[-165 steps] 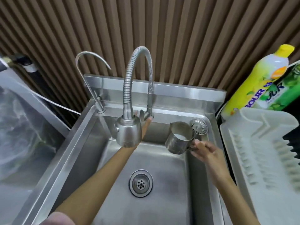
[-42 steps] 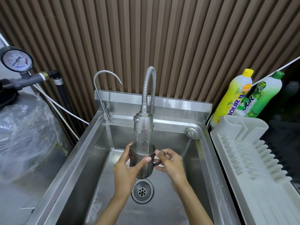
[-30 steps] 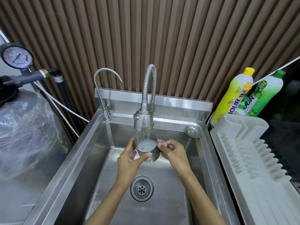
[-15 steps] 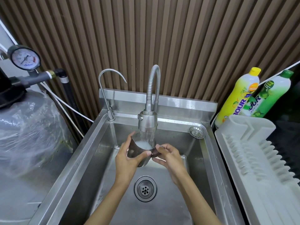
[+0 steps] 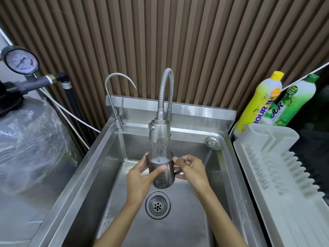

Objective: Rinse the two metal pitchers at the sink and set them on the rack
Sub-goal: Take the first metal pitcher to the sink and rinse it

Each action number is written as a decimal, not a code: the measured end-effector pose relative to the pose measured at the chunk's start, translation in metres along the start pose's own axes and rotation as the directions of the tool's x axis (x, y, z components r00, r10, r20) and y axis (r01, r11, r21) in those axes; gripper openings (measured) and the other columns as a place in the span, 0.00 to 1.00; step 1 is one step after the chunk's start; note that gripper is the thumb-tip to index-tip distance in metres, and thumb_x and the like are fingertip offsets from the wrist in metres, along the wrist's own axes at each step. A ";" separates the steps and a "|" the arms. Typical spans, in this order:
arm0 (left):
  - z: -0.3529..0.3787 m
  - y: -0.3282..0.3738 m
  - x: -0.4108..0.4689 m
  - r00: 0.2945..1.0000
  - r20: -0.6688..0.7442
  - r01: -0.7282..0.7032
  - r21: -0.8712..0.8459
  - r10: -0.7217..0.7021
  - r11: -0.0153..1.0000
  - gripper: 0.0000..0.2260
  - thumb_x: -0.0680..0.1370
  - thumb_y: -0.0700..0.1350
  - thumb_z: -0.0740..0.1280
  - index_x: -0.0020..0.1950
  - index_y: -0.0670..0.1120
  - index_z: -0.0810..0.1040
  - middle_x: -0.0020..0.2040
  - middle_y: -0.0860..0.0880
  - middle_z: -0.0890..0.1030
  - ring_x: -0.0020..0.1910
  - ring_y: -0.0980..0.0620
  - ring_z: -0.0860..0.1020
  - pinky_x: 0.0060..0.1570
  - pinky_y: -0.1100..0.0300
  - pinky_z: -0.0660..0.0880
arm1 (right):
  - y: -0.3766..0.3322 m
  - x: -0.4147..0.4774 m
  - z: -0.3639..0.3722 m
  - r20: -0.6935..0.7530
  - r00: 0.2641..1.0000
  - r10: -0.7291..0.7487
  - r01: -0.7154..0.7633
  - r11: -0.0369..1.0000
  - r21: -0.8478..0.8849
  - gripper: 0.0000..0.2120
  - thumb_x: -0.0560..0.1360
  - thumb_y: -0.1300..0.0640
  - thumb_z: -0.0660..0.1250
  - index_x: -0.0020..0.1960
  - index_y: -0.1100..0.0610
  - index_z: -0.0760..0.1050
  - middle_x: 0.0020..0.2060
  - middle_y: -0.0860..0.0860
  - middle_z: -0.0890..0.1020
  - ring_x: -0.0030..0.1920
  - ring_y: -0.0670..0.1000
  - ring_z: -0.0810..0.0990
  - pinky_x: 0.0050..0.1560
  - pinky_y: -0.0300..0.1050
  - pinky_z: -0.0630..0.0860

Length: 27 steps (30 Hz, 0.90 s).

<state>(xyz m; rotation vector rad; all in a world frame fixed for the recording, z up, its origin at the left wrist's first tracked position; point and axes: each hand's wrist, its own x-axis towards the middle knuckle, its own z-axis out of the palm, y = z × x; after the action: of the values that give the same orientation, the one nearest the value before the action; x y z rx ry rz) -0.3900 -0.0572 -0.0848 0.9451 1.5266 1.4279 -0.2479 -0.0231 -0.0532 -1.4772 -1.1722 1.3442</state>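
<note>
Brown vertical-slat wall panelling is running behind a stainless steel sink basin. Flexible coiled metal spray faucet is pouring water straight down into a small cylindrical stainless steel pitcher, which is being held upright over the basin, just above and behind the round drain strainer. Pitcher is filling; whitish foamy water is showing inside. Left hand is wrapping the pitcher body from the left, thumb across the front, fingers curled round the back. Right hand is closing on the pitcher's right side, where the handle seems to be, fingers bent and pinching; the handle itself is mostly hidden. Thin gooseneck tap is standing at the sink's back left corner. Loose round metal strainer is lying on the back right rim. White plastic ribbed dish rack is sitting right of the sink. Yellow dish soap bottle and green dish soap bottle are leaning side by side behind the rack. Round pressure gauge is sitting far left, above a plastic-wrapped grey tank. Only one pitcher is showing.
</note>
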 end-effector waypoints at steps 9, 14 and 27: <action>0.003 -0.004 0.007 0.989 0.149 0.023 -0.086 -0.010 0.996 0.30 0.62 0.32 0.77 0.56 0.57 0.74 0.53 0.61 0.80 0.52 0.71 0.77 0.54 0.75 0.72 | -0.001 0.000 -0.001 -0.057 0.994 -0.091 0.088 0.995 -0.047 0.08 0.70 0.61 0.69 0.34 0.58 0.72 0.53 0.53 0.84 0.51 0.49 0.82 0.58 0.51 0.77; -0.002 -0.001 0.007 0.993 0.113 -0.028 -0.099 0.039 0.995 0.36 0.62 0.32 0.77 0.67 0.50 0.70 0.60 0.57 0.78 0.62 0.62 0.74 0.64 0.62 0.69 | 0.005 0.003 0.005 0.033 0.999 -0.039 0.036 0.994 0.100 0.08 0.73 0.62 0.66 0.36 0.59 0.70 0.58 0.52 0.81 0.56 0.51 0.80 0.64 0.52 0.74; -0.013 0.009 0.008 0.987 0.019 -0.163 0.178 0.162 0.970 0.35 0.61 0.44 0.79 0.66 0.54 0.72 0.52 0.53 0.79 0.55 0.57 0.76 0.51 0.70 0.69 | 0.009 0.001 0.011 0.145 0.985 0.092 -0.121 0.971 0.207 0.06 0.75 0.59 0.65 0.42 0.60 0.72 0.44 0.61 0.80 0.45 0.55 0.80 0.47 0.43 0.80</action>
<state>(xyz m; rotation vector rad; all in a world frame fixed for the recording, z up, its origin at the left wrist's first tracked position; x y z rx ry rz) -0.4054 -0.0546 -0.0760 1.2047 1.6263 1.4166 -0.2578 -0.0248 -0.0636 -1.3257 -1.0042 1.6128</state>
